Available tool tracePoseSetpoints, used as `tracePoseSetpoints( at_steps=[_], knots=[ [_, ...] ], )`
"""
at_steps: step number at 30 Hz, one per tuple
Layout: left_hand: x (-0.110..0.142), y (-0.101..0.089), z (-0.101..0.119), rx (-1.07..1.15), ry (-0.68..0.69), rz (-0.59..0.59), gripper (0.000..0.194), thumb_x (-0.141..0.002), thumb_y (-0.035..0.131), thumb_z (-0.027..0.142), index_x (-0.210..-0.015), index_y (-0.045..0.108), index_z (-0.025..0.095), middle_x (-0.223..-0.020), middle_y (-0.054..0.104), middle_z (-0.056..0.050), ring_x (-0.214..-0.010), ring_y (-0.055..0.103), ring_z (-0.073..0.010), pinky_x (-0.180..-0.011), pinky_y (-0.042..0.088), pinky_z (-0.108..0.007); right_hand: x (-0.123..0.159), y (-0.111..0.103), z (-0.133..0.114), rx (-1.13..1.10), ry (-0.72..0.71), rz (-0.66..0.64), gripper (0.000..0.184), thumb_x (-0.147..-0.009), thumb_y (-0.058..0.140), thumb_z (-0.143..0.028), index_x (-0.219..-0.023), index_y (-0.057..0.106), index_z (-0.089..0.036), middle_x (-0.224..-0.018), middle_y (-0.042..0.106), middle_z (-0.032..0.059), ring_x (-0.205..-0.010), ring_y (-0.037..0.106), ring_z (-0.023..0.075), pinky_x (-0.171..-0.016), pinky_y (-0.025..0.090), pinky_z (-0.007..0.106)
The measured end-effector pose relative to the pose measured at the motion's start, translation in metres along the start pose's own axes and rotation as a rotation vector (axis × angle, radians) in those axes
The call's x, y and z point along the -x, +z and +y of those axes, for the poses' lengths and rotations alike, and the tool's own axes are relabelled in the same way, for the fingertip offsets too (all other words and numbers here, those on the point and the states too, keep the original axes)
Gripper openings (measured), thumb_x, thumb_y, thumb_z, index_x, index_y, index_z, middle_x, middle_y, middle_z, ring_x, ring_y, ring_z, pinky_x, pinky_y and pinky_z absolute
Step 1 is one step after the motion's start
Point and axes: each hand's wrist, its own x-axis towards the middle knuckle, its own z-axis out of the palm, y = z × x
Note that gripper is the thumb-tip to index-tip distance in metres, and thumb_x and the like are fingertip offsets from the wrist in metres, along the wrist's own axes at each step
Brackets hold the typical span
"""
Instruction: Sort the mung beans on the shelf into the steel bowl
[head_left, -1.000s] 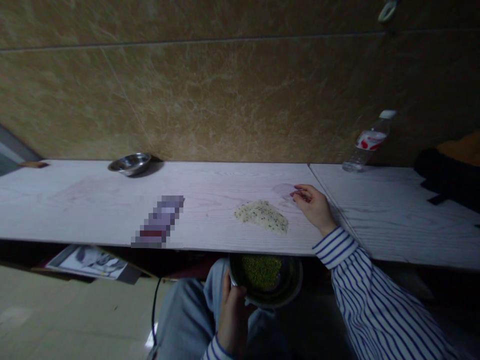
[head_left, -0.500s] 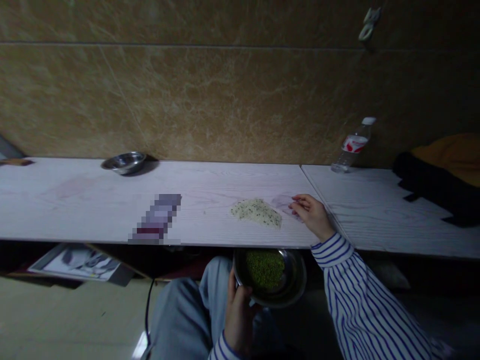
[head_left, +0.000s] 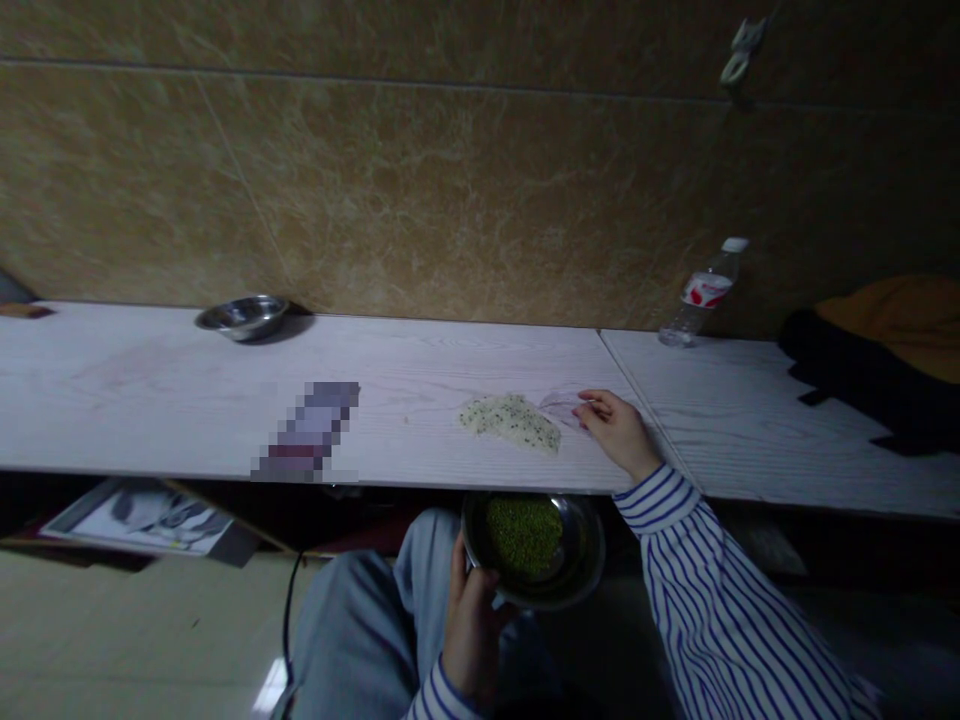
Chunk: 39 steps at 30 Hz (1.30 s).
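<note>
My left hand (head_left: 474, 618) grips the near left side of a steel bowl (head_left: 589, 540), held just below the table edge over my lap. Green beans (head_left: 525, 532), like mung beans, lie in its left part. Over the table, my right hand (head_left: 616, 430) has its thumb and fingers pinched on a clear piece of plastic (head_left: 559, 405); whether it is a bag or a sheet I cannot tell. Left of that plastic, a low pile of white grains with dark specks (head_left: 510, 420) is spread on the white table (head_left: 420, 360).
A second steel bowl (head_left: 244, 320) stands by the wall on the left. A blurred-out flat object (head_left: 311, 430) lies near the front edge. At the right are a plastic bottle (head_left: 701, 300) and a dark and orange cloth item (head_left: 885, 340). An open drawer (head_left: 142, 515) juts out below.
The view has shifted slightly. My left hand still holds the bowl of beans, and my right hand still pinches the clear plastic by the pile with hardly any movement.
</note>
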Motion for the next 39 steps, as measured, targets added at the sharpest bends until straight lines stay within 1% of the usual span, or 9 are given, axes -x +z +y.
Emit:
tracePoseSetpoints(
  at_steps=[4,8,12,16,23,28,33,39],
  knots=[
    [0.001,-0.001,0.002,-0.006,-0.002,-0.008,0.060,-0.076,0.049,0.024,-0.134,0.038,0.034,-0.128,0.051,-0.004,-0.100,0.055,-0.0223,-0.070,0.049,-0.031,0.004,0.001,-0.009,-0.003,-0.005,-0.061,0.027,-0.070,0.063,-0.033,-0.092,0.061,-0.017,-0.073,0.068,0.0044,-0.062,0.064,0.0169,-0.061,0.052,0.031],
    [0.001,0.000,0.005,0.004,-0.007,0.007,0.066,-0.073,0.052,0.024,-0.137,0.036,0.033,-0.126,0.053,-0.006,-0.095,0.057,-0.0225,-0.070,0.049,-0.032,0.007,0.000,-0.017,-0.012,0.003,-0.113,0.028,-0.071,0.064,-0.035,-0.092,0.060,-0.017,-0.070,0.069,0.0047,-0.060,0.064,0.0164,-0.056,0.051,0.029],
    [0.000,0.002,0.008,0.019,-0.023,0.032,0.069,-0.072,0.053,0.023,-0.137,0.036,0.034,-0.129,0.051,-0.005,-0.098,0.056,-0.0231,-0.071,0.049,-0.032,0.010,0.000,-0.022,-0.021,0.011,-0.155,0.030,-0.071,0.065,-0.039,-0.091,0.059,-0.017,-0.069,0.070,0.0053,-0.060,0.065,0.0168,-0.056,0.051,0.028],
    [0.001,0.002,0.010,0.010,-0.021,0.016,0.068,-0.073,0.052,0.024,-0.138,0.034,0.035,-0.131,0.049,-0.004,-0.103,0.053,-0.0233,-0.070,0.049,-0.031,0.012,0.001,-0.027,-0.022,0.015,-0.169,0.032,-0.071,0.066,-0.041,-0.092,0.059,-0.017,-0.071,0.072,0.0062,-0.061,0.065,0.0172,-0.057,0.051,0.029],
    [0.002,0.002,0.010,0.006,-0.018,0.010,0.068,-0.074,0.052,0.024,-0.138,0.033,0.035,-0.129,0.050,-0.005,-0.100,0.053,-0.0217,-0.070,0.049,-0.030,0.014,0.004,-0.031,-0.052,0.028,-0.190,0.032,-0.070,0.067,-0.042,-0.090,0.059,-0.018,-0.073,0.073,0.0073,-0.061,0.067,0.0176,-0.058,0.052,0.030],
    [0.002,0.001,0.009,0.027,-0.025,0.004,0.066,-0.075,0.050,0.024,-0.137,0.034,0.039,-0.128,0.050,-0.003,-0.101,0.053,-0.0213,-0.071,0.049,-0.030,0.016,0.004,-0.032,-0.063,0.017,-0.214,0.033,-0.071,0.066,-0.043,-0.091,0.060,-0.017,-0.073,0.073,0.0075,-0.061,0.067,0.0177,-0.058,0.053,0.030],
    [0.003,0.002,0.009,0.023,-0.017,-0.001,0.065,-0.074,0.051,0.023,-0.136,0.035,0.035,-0.127,0.050,-0.004,-0.099,0.054,-0.0217,-0.071,0.049,-0.031,0.017,0.004,-0.032,-0.060,0.021,-0.233,0.034,-0.072,0.066,-0.042,-0.094,0.060,-0.017,-0.076,0.074,0.0083,-0.063,0.067,0.0181,-0.057,0.052,0.030],
    [0.003,0.003,0.010,0.015,-0.025,0.008,0.059,-0.075,0.050,0.024,-0.132,0.039,0.035,-0.128,0.049,-0.004,-0.098,0.054,-0.0204,-0.070,0.049,-0.029,0.017,0.003,-0.034,-0.047,0.011,-0.255,0.035,-0.072,0.066,-0.043,-0.094,0.060,-0.017,-0.074,0.073,0.0075,-0.067,0.068,0.0194,-0.058,0.053,0.031]
  ],
)
